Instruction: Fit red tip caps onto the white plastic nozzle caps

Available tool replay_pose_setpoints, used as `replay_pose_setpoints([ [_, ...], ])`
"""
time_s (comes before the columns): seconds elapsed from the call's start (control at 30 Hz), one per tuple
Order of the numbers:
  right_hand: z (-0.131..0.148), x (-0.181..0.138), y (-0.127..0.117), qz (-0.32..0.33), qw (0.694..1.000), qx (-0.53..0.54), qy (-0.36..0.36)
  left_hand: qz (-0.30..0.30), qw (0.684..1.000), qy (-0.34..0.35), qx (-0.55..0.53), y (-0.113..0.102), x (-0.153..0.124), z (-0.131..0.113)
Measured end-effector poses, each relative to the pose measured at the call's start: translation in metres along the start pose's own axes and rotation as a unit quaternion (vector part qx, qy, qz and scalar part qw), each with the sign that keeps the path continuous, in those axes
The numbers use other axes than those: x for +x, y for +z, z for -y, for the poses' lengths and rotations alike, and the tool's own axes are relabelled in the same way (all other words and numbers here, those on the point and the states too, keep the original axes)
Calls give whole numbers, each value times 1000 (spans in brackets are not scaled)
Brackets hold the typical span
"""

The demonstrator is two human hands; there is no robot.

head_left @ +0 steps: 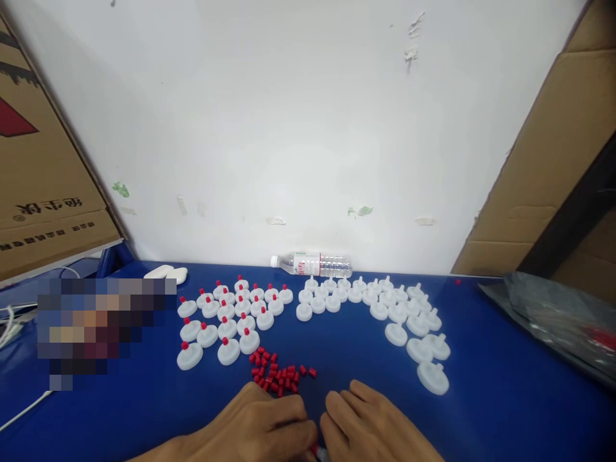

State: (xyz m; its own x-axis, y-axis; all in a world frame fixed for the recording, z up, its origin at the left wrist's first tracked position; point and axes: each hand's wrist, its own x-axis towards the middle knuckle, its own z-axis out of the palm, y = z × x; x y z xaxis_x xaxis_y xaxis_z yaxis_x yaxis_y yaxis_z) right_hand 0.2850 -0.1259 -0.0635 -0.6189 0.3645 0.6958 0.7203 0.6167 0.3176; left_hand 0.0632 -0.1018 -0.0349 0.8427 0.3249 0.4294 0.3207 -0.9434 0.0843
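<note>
Both hands low at 6 o'clock on blue desk (481, 410), knuckles up, fingertips meeting. Left hand (255, 430) and right hand (370, 430) pinch together over small piece, red and white bit (316, 452) peeking between them (grip detail hidden, cannot tell which hand clamps it). Loose pile of red caps (276, 375) just ahead at 12 o'clock of hands. Red-capped white discs (226, 317) at 11 o'clock. Uncapped white discs (385, 308) at 1 o'clock. Water bottle (312, 264) lying against wall, 12 o'clock.
</note>
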Motion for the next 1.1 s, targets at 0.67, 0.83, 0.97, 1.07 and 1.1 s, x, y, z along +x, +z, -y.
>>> replay_pose_setpoints([
  [0.67, -25, 15, -22, -8, 993, 49, 104, -183, 969, -49, 157, -72, -11, 83],
  [0.83, -21, 15, -21, -20, 992, 77, 94, -58, 951, -207, 221, -109, -23, 123],
  [0.97, -18, 16, -21, -23, 993, 85, 85, 35, 921, -296, 250, -111, -31, 135],
  [1.07, -18, 15, -20, -18, 993, 92, 71, 89, 900, -330, 269, -107, -32, 141],
  [1.1, -19, 15, -19, -17, 993, 94, 62, 106, 894, -338, 276, -106, -32, 143],
])
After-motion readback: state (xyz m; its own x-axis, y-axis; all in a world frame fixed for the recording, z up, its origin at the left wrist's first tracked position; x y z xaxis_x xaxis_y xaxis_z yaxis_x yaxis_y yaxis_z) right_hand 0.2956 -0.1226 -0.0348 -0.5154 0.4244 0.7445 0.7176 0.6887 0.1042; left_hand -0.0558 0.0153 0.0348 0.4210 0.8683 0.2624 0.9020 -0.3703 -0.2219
